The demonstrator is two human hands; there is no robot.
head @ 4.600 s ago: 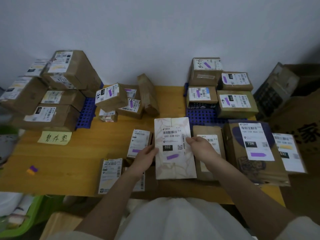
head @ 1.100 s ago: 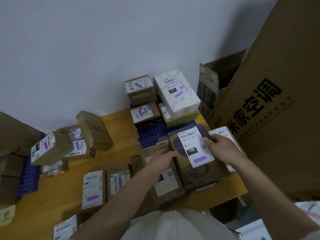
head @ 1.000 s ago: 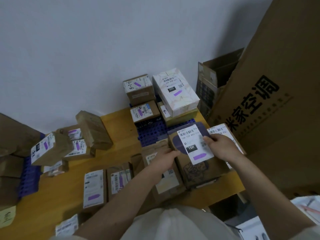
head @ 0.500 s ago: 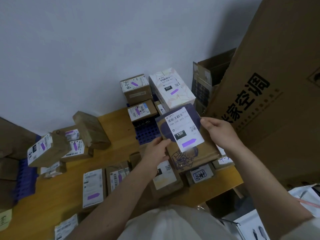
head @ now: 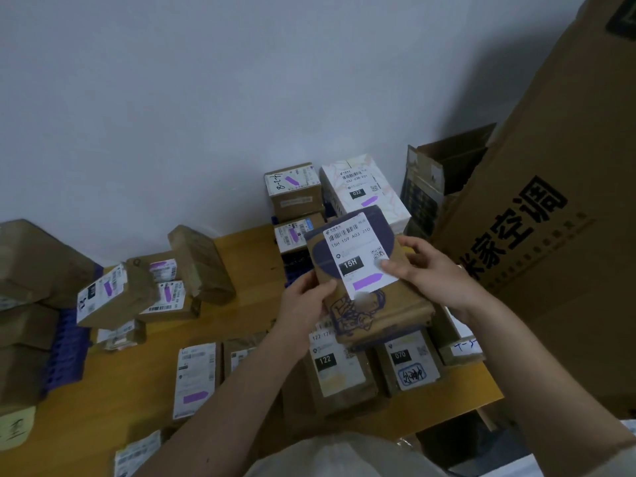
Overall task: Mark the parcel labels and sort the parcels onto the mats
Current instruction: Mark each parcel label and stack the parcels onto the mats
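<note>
A brown parcel (head: pixel 382 304) with a purple patch and a white "15H" label bearing a purple mark hangs in the air over the table's right part. My left hand (head: pixel 304 299) grips its left edge. My right hand (head: pixel 426 270) grips its right side, thumb on the label. Beyond it lies the right blue mat (head: pixel 296 266), stacked with a white "032" box (head: pixel 364 194) and two marked brown boxes (head: pixel 292 187). Under the lifted parcel sit parcels labelled "122" (head: pixel 335 370) and "070" (head: pixel 409 363).
A yellow wooden table (head: pixel 137 373) carries more labelled parcels (head: pixel 196 376). At the left a blue mat (head: pixel 65 346) holds stacked brown boxes. A huge cardboard box (head: pixel 557 253) stands close at the right. A yellow note (head: pixel 13 428) lies at the lower left.
The white "032" box went from my hands onto the right mat's stack. Both hands then took the "15H" parcel and lifted it off the table, toward the right mat.
</note>
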